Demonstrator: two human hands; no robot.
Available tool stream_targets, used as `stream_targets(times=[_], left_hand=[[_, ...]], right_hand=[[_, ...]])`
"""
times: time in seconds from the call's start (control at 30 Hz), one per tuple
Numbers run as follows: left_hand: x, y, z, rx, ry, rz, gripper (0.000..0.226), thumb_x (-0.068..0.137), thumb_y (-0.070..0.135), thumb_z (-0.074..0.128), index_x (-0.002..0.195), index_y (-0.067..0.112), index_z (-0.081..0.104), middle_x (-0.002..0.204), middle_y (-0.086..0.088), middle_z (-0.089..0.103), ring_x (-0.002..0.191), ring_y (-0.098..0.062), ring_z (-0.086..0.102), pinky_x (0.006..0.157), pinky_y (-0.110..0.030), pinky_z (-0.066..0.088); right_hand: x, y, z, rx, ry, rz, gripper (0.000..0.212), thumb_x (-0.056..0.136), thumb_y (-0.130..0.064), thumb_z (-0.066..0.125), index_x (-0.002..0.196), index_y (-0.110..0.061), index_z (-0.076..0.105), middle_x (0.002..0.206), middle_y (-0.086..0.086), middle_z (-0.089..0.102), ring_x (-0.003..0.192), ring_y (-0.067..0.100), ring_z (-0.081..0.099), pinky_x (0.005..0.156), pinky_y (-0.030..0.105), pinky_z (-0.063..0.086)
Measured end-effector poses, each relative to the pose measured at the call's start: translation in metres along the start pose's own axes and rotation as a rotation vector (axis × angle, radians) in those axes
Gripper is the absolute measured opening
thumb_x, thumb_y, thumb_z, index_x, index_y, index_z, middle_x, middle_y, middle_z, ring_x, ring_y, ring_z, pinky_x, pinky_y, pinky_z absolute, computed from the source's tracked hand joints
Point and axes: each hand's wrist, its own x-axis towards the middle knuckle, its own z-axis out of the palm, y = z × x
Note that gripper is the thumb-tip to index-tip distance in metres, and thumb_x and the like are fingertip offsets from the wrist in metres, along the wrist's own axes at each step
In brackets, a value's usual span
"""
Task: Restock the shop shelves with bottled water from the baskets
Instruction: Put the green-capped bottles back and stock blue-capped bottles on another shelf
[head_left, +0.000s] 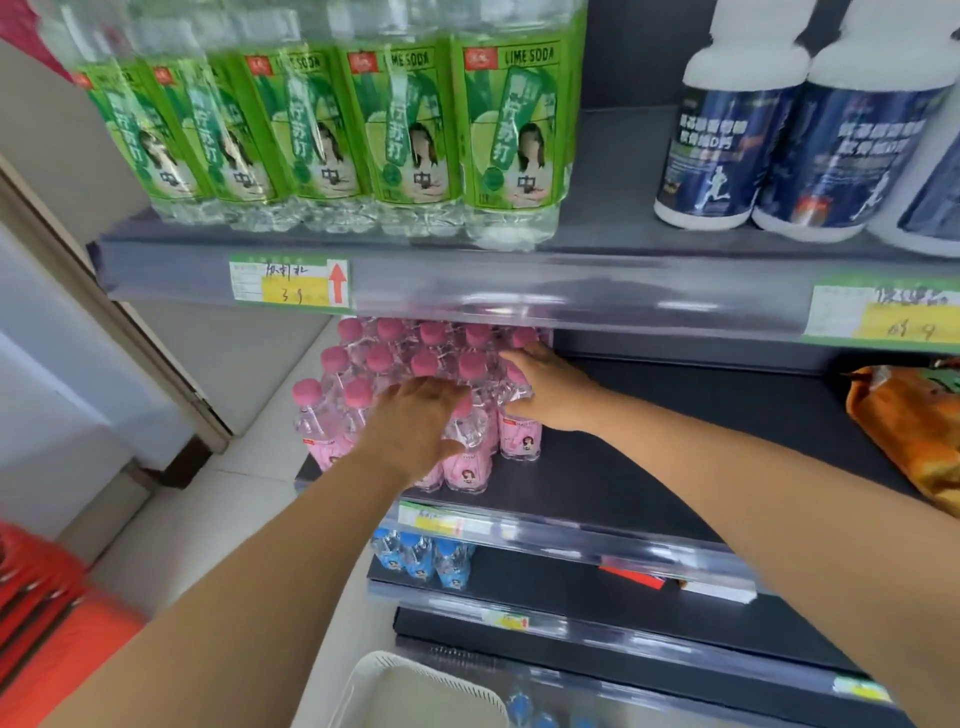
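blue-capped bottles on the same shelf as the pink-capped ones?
No, the blue-capped bottles stand on the lower shelf, one level beneath the pink-capped bottles.

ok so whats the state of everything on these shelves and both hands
pink-capped bottles, upright, clustered on middle shelf
left hand, on pink-capped bottles, grip unclear
right hand, fingers straight against cluster's right side
lime soda bottles, upright, rowed on upper shelf
blue-capped bottles, upright, lower shelf
orange bag, lying on middle shelf
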Motion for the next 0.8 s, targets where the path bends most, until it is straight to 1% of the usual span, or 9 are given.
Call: stream_targets(times=[0.07, 0.17, 0.23, 0.33, 0.4, 0.43, 0.57, 0.73, 0.8], left_hand=[[0.007, 0.0, 0.003, -0.002, 0.0, -0.008, 0.072, 0.083, 0.042, 0.063, 0.145, 0.026, 0.029, 0.148, 0.002, 0.037, 0.138, -0.02, 0.031, 0.115, -0.046, 0.023], [0.014, 0.003, 0.006, -0.013, -0.036, -0.02, 0.074, 0.083, 0.042, 0.063, 0.145, 0.027, 0.027, 0.146, 0.003, 0.041, 0.135, -0.019, 0.038, 0.116, -0.046, 0.021], [0.017, 0.006, 0.008, -0.016, -0.044, -0.044, 0.075, 0.082, 0.042, 0.063, 0.146, 0.026, 0.026, 0.142, 0.002, 0.046, 0.127, -0.018, 0.048, 0.116, -0.045, 0.022], [0.02, 0.008, 0.008, -0.051, -0.03, -0.073, 0.075, 0.081, 0.04, 0.066, 0.145, 0.027, 0.029, 0.134, 0.002, 0.054, 0.116, -0.017, 0.057, 0.114, -0.044, 0.025], [0.021, 0.008, 0.007, -0.059, -0.034, -0.08, 0.073, 0.08, 0.039, 0.068, 0.143, 0.028, 0.033, 0.131, 0.002, 0.057, 0.113, -0.017, 0.058, 0.113, -0.044, 0.027], [0.021, 0.007, 0.006, -0.069, -0.035, -0.081, 0.072, 0.079, 0.037, 0.069, 0.141, 0.028, 0.035, 0.13, 0.002, 0.058, 0.113, -0.017, 0.058, 0.113, -0.043, 0.028], [0.022, 0.006, 0.003, -0.129, -0.047, -0.076, 0.069, 0.076, 0.033, 0.073, 0.138, 0.028, 0.042, 0.125, 0.0, 0.062, 0.111, -0.019, 0.06, 0.11, -0.037, 0.033], [0.025, 0.003, 0.001, -0.066, -0.121, -0.072, 0.059, 0.075, 0.043, 0.071, 0.128, 0.025, 0.052, 0.114, 0.001, 0.066, 0.104, -0.021, 0.06, 0.103, -0.036, 0.042], [0.025, 0.002, -0.001, -0.059, -0.138, -0.061, 0.059, 0.075, 0.043, 0.071, 0.127, 0.024, 0.052, 0.113, 0.001, 0.066, 0.104, -0.02, 0.06, 0.103, -0.035, 0.042]], right_hand=[[0.01, 0.003, 0.006, 0.001, -0.005, 0.006, 0.074, 0.086, -0.02, 0.065, 0.147, -0.015, 0.023, 0.15, 0.011, 0.024, 0.133, 0.024, 0.036, 0.105, 0.027, 0.034], [0.019, 0.008, 0.014, -0.019, 0.043, -0.004, 0.046, 0.088, -0.004, 0.057, 0.132, -0.012, 0.043, 0.128, 0.01, 0.049, 0.112, 0.023, 0.052, 0.089, 0.029, 0.046], [0.02, 0.01, 0.015, -0.039, 0.037, -0.017, 0.034, 0.088, 0.0, 0.055, 0.121, -0.009, 0.048, 0.118, 0.01, 0.056, 0.105, 0.025, 0.057, 0.086, 0.034, 0.05], [0.013, 0.01, 0.015, -0.038, -0.011, -0.065, 0.031, 0.088, -0.006, 0.059, 0.117, -0.009, 0.049, 0.111, 0.008, 0.058, 0.098, 0.023, 0.059, 0.078, 0.029, 0.049], [0.007, 0.007, 0.019, -0.033, -0.031, -0.106, 0.031, 0.088, -0.011, 0.061, 0.117, -0.01, 0.049, 0.107, 0.005, 0.055, 0.092, 0.019, 0.056, 0.068, 0.023, 0.043], [0.004, 0.005, 0.021, -0.035, -0.035, -0.123, 0.031, 0.088, -0.013, 0.061, 0.116, -0.01, 0.049, 0.106, 0.004, 0.053, 0.091, 0.018, 0.054, 0.066, 0.022, 0.039], [-0.003, 0.005, 0.023, -0.013, -0.03, -0.136, 0.034, 0.087, -0.019, 0.063, 0.118, -0.012, 0.049, 0.116, 0.005, 0.052, 0.096, 0.018, 0.051, 0.074, 0.025, 0.039], [-0.004, 0.004, 0.022, -0.05, -0.045, -0.152, 0.033, 0.087, -0.022, 0.064, 0.114, -0.012, 0.049, 0.112, 0.007, 0.054, 0.094, 0.021, 0.054, 0.074, 0.029, 0.042], [-0.003, 0.005, 0.024, -0.053, -0.06, -0.151, 0.033, 0.086, -0.023, 0.064, 0.115, -0.013, 0.049, 0.112, 0.007, 0.054, 0.094, 0.021, 0.054, 0.074, 0.029, 0.044]])
